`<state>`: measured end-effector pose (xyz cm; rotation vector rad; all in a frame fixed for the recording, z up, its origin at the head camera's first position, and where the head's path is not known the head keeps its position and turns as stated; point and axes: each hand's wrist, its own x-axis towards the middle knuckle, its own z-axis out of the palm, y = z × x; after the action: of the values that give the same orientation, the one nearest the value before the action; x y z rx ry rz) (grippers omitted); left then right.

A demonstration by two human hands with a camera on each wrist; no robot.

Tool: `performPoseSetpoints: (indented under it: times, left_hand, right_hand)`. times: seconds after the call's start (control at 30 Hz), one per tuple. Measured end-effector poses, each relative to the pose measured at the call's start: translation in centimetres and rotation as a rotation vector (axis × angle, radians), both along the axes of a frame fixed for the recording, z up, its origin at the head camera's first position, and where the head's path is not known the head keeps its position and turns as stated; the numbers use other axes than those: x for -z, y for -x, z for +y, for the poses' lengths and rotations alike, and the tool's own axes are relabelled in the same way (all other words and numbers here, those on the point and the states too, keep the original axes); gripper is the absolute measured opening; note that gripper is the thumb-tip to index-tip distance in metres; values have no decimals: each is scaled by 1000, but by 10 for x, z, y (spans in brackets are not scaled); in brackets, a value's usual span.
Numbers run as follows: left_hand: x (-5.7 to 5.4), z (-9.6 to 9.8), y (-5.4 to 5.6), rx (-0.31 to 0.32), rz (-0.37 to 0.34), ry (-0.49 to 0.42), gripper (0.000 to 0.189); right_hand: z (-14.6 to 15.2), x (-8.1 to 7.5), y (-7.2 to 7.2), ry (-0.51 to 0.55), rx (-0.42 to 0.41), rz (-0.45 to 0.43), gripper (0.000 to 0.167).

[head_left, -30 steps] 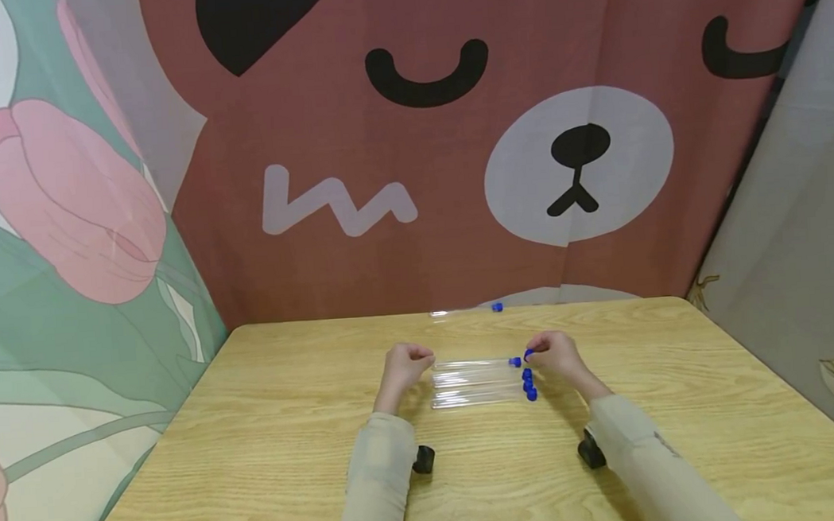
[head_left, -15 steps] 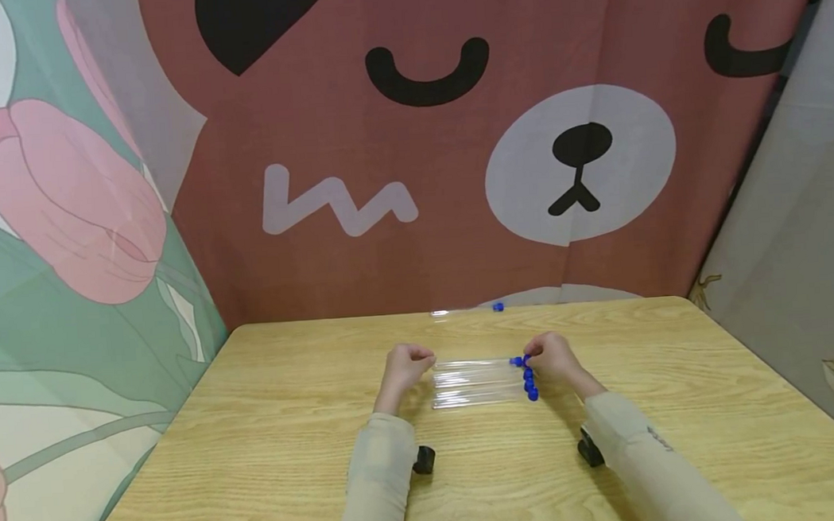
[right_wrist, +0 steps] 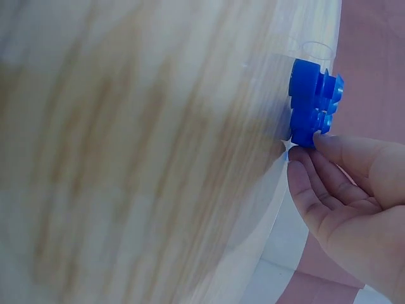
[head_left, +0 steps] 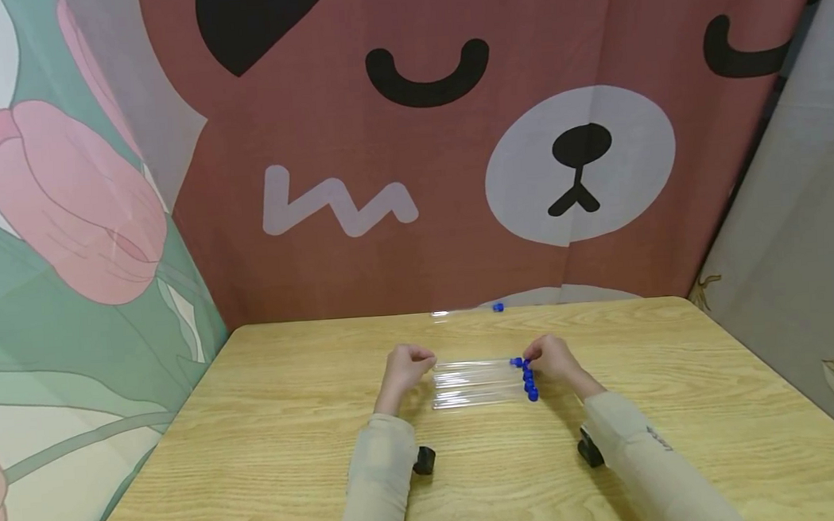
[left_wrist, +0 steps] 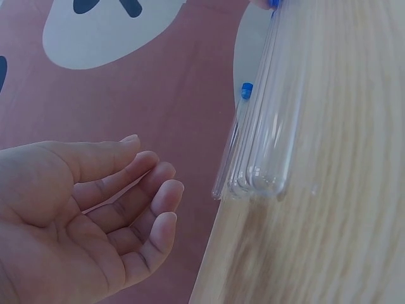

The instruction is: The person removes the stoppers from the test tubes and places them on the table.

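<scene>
Several clear test tubes point(head_left: 474, 378) lie side by side on the table, with rounded bottoms to the left. The farthest tube of this group has a blue stopper point(head_left: 516, 362) at its right end. A short column of loose blue stoppers point(right_wrist: 306, 85) stands along the tubes' right ends. My right hand point(head_left: 553, 357) pinches the rearmost stopper of that column between thumb and fingers. At the tubes' left ends is my left hand point(head_left: 405, 370); in the left wrist view its fingers point(left_wrist: 166, 197) are loosely curved, with nothing between them.
Another test tube with a blue stopper point(head_left: 498, 307) lies at the far edge of the wooden table point(head_left: 291, 427). Behind it hangs a printed curtain point(head_left: 332, 274). Black wrist cameras point(head_left: 424, 460) sit below both forearms.
My right hand has brought the blue stopper slightly left and down to the rear end of the stopper column. The left hand has stayed nearly still.
</scene>
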<state>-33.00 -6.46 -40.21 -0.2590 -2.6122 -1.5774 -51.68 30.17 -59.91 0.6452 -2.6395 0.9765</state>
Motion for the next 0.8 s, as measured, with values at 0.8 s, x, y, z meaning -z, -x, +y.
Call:
performPoseSetpoints:
  times: [0.8]
  left_hand:
    - [-8, -2, -5, -6, -24, 14, 13]
  right_hand:
    - [-41, -100, -91, 21, -24, -90, 15]
